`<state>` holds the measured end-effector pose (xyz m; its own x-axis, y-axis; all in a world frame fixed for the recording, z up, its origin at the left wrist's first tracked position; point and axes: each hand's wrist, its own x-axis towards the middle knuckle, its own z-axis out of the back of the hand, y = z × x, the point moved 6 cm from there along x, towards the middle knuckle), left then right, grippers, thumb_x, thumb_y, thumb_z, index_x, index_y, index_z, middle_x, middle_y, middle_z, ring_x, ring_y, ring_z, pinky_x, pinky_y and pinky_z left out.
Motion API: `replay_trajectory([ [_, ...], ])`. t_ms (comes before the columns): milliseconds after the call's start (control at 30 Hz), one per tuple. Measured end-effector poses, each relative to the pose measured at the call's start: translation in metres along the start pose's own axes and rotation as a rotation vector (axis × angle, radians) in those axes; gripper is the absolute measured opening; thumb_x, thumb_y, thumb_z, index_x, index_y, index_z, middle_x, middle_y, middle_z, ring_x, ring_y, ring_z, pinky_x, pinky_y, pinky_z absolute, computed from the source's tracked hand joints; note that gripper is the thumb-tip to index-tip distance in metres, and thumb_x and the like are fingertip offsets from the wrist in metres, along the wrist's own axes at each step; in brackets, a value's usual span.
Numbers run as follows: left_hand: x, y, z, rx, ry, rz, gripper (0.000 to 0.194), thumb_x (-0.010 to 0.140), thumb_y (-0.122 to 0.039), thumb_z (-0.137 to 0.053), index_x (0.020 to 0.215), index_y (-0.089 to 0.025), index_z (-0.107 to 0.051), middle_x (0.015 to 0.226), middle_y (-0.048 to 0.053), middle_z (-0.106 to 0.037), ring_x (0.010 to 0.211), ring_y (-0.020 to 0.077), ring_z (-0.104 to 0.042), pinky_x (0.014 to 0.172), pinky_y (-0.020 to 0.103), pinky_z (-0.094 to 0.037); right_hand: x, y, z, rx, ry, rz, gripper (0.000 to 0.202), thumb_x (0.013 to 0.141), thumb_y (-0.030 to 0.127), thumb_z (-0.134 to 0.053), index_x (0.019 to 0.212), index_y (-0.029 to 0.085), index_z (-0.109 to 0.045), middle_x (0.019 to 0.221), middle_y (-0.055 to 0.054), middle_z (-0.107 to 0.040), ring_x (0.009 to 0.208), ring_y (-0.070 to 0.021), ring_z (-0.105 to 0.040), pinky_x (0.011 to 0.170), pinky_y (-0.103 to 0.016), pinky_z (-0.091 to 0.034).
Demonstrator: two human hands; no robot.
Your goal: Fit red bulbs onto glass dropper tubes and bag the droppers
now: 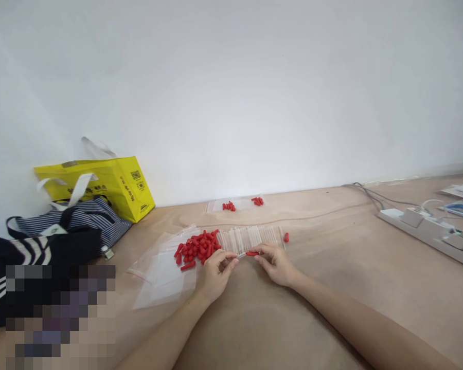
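My left hand (218,275) pinches a thin clear dropper tube (242,255). Its far end meets a red rubber dropper bulb (252,253), which the fingers of my right hand (274,264) grip. Whether the tube is inside the bulb, I cannot tell. Just beyond my hands lies a row of clear tubes (247,236), side by side on the table. A heap of red bulbs (198,247) rests left of the row, partly on clear plastic bags (165,280). One loose red bulb (286,237) lies at the row's right end.
Near the wall, a clear bag (244,204) has two small clusters of red bulbs and some tubes. A yellow bag (133,180), a striped bag (110,216) and a black bag (77,244) sit at left. On the right is a power strip (428,234) with cables.
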<state>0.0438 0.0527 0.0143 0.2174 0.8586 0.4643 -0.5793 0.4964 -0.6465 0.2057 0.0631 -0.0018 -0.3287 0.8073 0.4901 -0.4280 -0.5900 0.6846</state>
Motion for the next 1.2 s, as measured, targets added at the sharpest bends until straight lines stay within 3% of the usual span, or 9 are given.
replay_trajectory([
  [133,0.001,0.001,0.0,0.06,-0.008,-0.045,0.015,0.077,-0.027,-0.052,0.079,-0.019,-0.065,0.066,0.0,-0.057,0.055,0.0106,-0.05,0.054,0.022,-0.042,0.0,0.002,-0.001,0.005,0.0,0.011,0.018,0.079,0.015,-0.048,0.089,0.019,-0.062,0.081,-0.004,-0.061,0.076,-0.0149,-0.054,0.072,-0.028,-0.041],
  [500,0.0,-0.008,-0.002,0.226,0.019,-0.23,0.016,0.081,-0.027,-0.05,0.086,-0.023,-0.065,0.072,0.0,-0.067,0.068,0.0142,-0.058,0.068,0.029,-0.041,-0.001,0.001,-0.007,-0.11,0.067,0.038,0.018,0.084,0.028,-0.048,0.089,0.021,-0.064,0.078,-0.003,-0.061,0.077,-0.0156,-0.054,0.071,-0.029,-0.037],
  [700,-0.002,-0.018,-0.002,0.32,-0.042,-0.39,0.015,0.083,-0.027,-0.051,0.084,-0.024,-0.066,0.072,-0.002,-0.069,0.062,0.0126,-0.058,0.069,0.032,-0.036,-0.004,0.006,-0.005,-0.172,0.016,0.084,0.02,0.085,0.031,-0.045,0.083,0.021,-0.063,0.076,-0.002,-0.062,0.076,-0.0149,-0.054,0.072,-0.03,-0.033],
  [867,-0.006,-0.028,0.0,0.386,-0.103,-0.51,0.017,0.084,-0.023,-0.048,0.086,-0.024,-0.065,0.071,-0.002,-0.069,0.057,0.0109,-0.058,0.082,0.038,-0.034,-0.005,0.009,-0.003,-0.153,0.013,0.123,0.016,0.085,0.028,-0.047,0.083,0.022,-0.062,0.077,-0.001,-0.064,0.073,-0.0137,-0.054,0.074,-0.031,-0.032],
  [1100,-0.013,-0.034,-0.012,0.407,-0.02,-0.581,0.024,0.086,-0.019,-0.041,0.078,-0.022,-0.063,0.063,-0.003,-0.066,0.052,0.0092,-0.055,0.088,0.041,-0.035,-0.006,0.017,-0.007,-0.076,0.047,0.15,0.017,0.084,0.027,-0.047,0.082,0.021,-0.063,0.074,-0.002,-0.064,0.072,-0.0144,-0.054,0.072,-0.03,-0.036],
  [1200,-0.014,-0.034,-0.014,0.379,-0.018,-0.549,0.024,0.086,-0.019,-0.041,0.077,-0.021,-0.063,0.063,-0.003,-0.065,0.053,0.0096,-0.056,0.09,0.042,-0.035,-0.006,0.02,-0.006,-0.06,0.034,0.145,0.016,0.084,0.026,-0.046,0.083,0.022,-0.062,0.075,-0.001,-0.064,0.073,-0.0145,-0.053,0.073,-0.031,-0.035],
])
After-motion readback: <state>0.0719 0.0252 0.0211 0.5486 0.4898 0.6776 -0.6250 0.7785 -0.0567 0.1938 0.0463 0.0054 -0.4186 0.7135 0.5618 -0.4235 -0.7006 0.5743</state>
